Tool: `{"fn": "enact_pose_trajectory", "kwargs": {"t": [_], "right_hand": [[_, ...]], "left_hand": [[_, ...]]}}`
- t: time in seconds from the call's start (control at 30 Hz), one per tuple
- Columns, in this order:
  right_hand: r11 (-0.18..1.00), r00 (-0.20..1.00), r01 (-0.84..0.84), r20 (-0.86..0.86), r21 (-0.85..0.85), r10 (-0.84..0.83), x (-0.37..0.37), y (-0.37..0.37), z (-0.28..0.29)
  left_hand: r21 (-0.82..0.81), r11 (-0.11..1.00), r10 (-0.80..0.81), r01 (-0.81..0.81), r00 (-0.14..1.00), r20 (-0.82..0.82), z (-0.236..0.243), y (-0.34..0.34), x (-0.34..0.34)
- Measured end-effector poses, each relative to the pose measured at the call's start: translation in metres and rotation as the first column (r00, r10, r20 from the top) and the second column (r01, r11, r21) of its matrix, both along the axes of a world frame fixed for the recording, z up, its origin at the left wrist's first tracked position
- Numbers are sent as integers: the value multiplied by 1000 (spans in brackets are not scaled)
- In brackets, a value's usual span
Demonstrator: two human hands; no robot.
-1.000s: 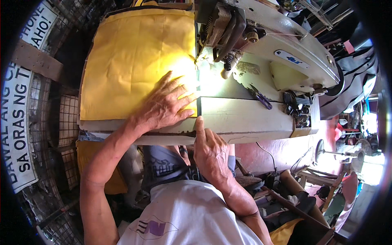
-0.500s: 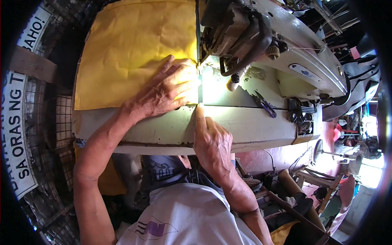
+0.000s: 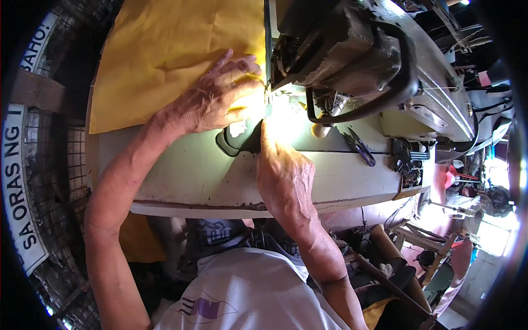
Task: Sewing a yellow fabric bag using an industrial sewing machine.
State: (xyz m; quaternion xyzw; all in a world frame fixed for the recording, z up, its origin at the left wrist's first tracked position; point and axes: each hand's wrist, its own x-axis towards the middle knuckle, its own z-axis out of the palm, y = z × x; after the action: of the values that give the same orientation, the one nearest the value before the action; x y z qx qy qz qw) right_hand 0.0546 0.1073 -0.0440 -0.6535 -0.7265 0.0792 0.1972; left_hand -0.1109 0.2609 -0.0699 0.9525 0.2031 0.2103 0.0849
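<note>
While the right hand (image 3: pixel 283 176) rests flat on the table (image 3: pixel 181 176), forefinger extended toward the needle area, the left hand (image 3: pixel 217 99) beyond it presses spread fingers onto yellow fabric (image 3: pixel 165 49), just beside the sewing machine (image 3: pixel 352 55).

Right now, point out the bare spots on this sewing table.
Bare tabletop lies below the yellow fabric, between both forearms. A smaller strip lies between the right hand and the snips. It is crowded around the needle, under the left hand and machine head.
</note>
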Motion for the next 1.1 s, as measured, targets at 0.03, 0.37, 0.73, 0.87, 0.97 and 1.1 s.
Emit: {"fn": "enact_pose_trajectory", "kwargs": {"t": [0.03, 0.37, 0.73, 0.87, 0.97, 1.1], "right_hand": [[1000, 1000, 16, 8, -21, -15, 0, 3, 0], [993, 995, 96, -28, 72, -95, -3, 16, -10], [995, 975, -11, -221, 99, 32, 33, -29, 16], [931, 695, 361, -682, 58, -228, 138, -62, 54], [819, 891, 311, 152, 482, -427, 231, -45, 120], [747, 844, 323, 180, 581, -505, 363, 40, 171]], "left_hand": [[-3, 1000, 0, 0, 1000, 1, 0, 3, 0], [98, 995, -20, 14, 998, 59, 8, 5, -1], [65, 998, 11, -18, 994, 107, 19, -46, 10], [0, 1000, -16, 16, 989, 148, 18, -42, 13], [23, 1000, -13, 10, 991, 136, 20, -41, 7], [2, 1000, -27, 26, 990, 140, 21, -40, 11]]}}
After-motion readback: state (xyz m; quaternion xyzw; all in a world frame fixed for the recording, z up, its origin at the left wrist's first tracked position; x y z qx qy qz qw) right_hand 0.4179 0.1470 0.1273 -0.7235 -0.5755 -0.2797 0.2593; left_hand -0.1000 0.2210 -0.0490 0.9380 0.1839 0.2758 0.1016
